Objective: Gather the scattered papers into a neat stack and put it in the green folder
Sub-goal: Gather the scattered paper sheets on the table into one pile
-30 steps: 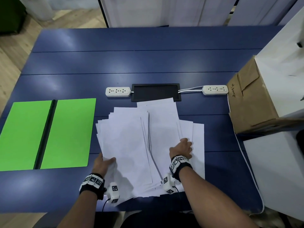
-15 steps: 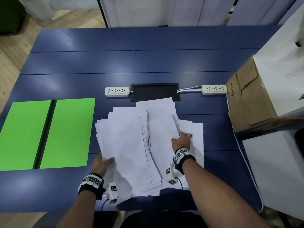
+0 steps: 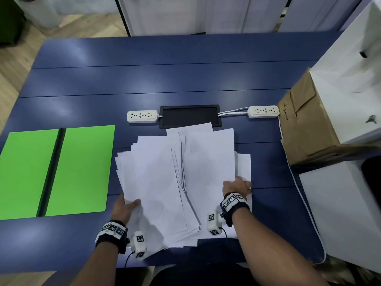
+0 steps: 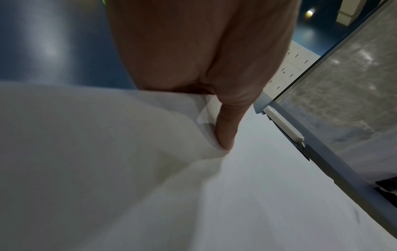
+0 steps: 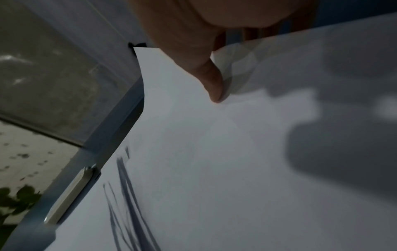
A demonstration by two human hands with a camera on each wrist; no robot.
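Right hand [image 3: 237, 185] sliding right, now grasping far-right papers [image 3: 175, 172]; left hand [image 3: 125, 207] still pinching left edge; gathering continuing.

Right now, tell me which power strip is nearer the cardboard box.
The right power strip: it lies beside the box; the left strip sits past the black panel.

Far half of surface [image 3: 165, 58] open. Cardboard box [image 3: 305, 129] walls the right edge. Two power strips [image 3: 142, 116] and black tray [image 3: 189, 116] sit just behind papers [image 3: 156, 178]. Narrow bare strip separates papers from green folder [image 3: 80, 170].
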